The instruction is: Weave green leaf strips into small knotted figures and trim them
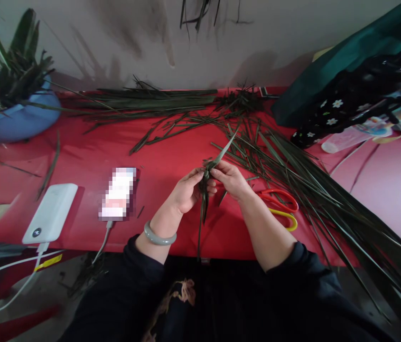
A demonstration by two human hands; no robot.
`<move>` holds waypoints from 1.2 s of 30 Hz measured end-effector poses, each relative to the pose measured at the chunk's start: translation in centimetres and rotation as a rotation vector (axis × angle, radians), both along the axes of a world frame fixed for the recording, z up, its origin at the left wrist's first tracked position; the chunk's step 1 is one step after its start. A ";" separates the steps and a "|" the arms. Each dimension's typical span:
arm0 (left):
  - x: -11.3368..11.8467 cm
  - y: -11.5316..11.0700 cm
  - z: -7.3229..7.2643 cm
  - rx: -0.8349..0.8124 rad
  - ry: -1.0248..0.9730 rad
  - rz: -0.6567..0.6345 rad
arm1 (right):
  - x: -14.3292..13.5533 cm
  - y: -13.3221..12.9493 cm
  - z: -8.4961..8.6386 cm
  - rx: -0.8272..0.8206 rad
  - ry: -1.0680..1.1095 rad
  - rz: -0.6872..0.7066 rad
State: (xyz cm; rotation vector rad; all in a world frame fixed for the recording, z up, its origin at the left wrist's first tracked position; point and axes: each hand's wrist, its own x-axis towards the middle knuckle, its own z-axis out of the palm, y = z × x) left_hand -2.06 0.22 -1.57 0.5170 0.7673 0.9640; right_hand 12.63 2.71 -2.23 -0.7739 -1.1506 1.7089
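Between my two hands is a small piece woven or knotted from green leaf strips (206,176), held above the red table. One pale strip end points up and to the right; darker ends hang down toward the table's near edge. My left hand (187,190) pinches its left side with thumb and fingers. From the right, my right hand (231,178) grips it, thumb and forefinger at the base of the pale strip. Scissors with red and yellow handles (281,195) lie beside my right forearm, their blades hidden.
Long leaf strips (314,190) spread across the right side, with more leaves (150,102) along the wall. A blue basin (32,116) of leaves stands back left. A white power bank (51,213) and a phone (119,192) lie left. A black floral umbrella (349,99) is back right.
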 end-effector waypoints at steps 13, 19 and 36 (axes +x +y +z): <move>0.7 -1.2 -0.1 0.143 -0.074 -0.351 | 1.0 0.3 0.0 -0.030 0.122 -0.078; 1.0 -1.5 0.4 0.129 -0.073 -0.477 | 0.9 -0.1 0.1 -0.008 0.128 0.029; -0.6 0.1 -0.1 0.059 -0.019 0.068 | 0.4 0.3 -0.3 0.255 -0.425 -0.008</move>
